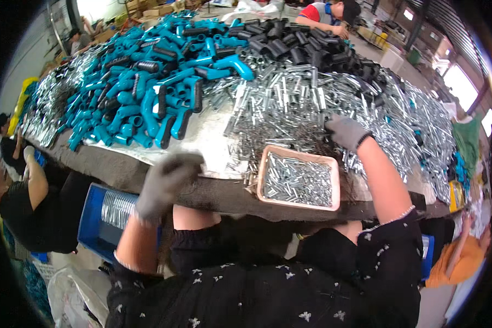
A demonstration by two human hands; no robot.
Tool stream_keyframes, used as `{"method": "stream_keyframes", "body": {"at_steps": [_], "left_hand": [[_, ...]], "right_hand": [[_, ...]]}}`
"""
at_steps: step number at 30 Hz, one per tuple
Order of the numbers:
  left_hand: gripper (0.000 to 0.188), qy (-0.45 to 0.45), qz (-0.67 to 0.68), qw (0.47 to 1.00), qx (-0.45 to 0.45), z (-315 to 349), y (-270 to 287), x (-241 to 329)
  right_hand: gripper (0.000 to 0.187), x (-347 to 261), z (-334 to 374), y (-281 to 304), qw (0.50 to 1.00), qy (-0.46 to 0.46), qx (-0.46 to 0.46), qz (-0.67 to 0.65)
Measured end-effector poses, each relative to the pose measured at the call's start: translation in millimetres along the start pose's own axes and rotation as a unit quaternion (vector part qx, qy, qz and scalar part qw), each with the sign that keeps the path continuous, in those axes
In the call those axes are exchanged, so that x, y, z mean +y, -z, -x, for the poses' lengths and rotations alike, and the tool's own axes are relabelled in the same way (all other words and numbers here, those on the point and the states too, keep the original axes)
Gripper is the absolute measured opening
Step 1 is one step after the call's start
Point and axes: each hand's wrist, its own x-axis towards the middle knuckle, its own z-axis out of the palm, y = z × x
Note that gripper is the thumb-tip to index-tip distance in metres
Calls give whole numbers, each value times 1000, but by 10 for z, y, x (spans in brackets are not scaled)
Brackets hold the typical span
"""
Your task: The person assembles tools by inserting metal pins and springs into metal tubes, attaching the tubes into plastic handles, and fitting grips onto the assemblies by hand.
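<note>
My left hand [169,180], in a grey glove, hangs over the table's near edge, left of the tray. Motion smears its fingers, so whether anything is in them cannot be made out. My right hand [346,132], in a grey glove with a dark cuff, reaches into the pile of shiny metal tubes [290,98]. Its fingers are bent down at thin dark metal pieces [287,136], and what they grip is hidden. Between the hands, a pale pink tray [336,186] sits at the edge, filled with small silver pins [298,177].
Teal curved plastic handles [131,109] with black grips are heaped to the left. Black plastic sleeves [306,44] lie at the back. A blue crate [90,218] holding metal rods stands below my left arm. People work around the table, one across it in a red top [310,13].
</note>
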Motion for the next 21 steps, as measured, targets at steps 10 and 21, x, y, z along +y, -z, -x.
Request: {"method": "stream_keyframes", "body": {"at_steps": [10, 21], "left_hand": [[26, -34, -677, 735, 12, -2381, -308, -535], [28, -91, -56, 994, -30, -516, -553, 419]], "right_hand": [[21, -300, 901, 356, 862, -129, 295, -392], [29, -1683, 2037, 217, 456, 65, 396, -794]]}}
